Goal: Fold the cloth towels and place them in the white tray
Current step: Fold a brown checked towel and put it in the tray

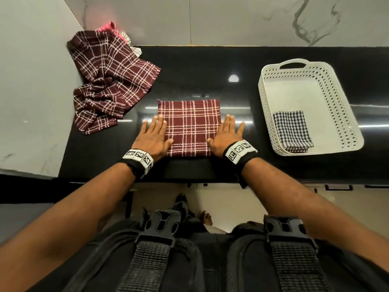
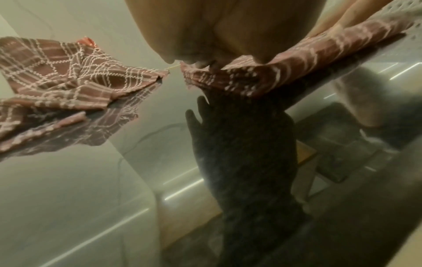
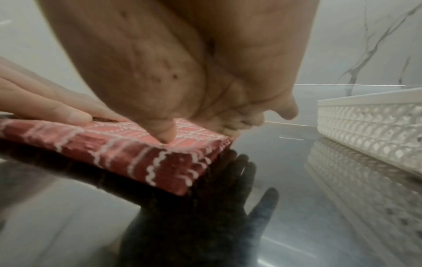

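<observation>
A folded maroon plaid towel (image 1: 189,127) lies flat in the middle of the black counter. My left hand (image 1: 155,131) presses on its left edge with straight fingers, the thumb on the cloth. My right hand (image 1: 228,131) lies the same way along its right edge. The left wrist view shows my palm (image 2: 217,36) over the towel's edge (image 2: 285,59). In the right wrist view my thumb presses the towel's corner (image 3: 137,150). The white perforated tray (image 1: 294,95) stands to the right and holds a folded black-and-white checked towel (image 1: 292,131) in its near corner.
Crumpled maroon plaid towels (image 1: 109,81) are heaped at the counter's back left, with a pink cloth (image 1: 109,28) behind them against the wall. The glossy counter (image 1: 210,66) ends in a front edge just below my wrists. The tray's side wall (image 3: 370,126) is close to my right hand.
</observation>
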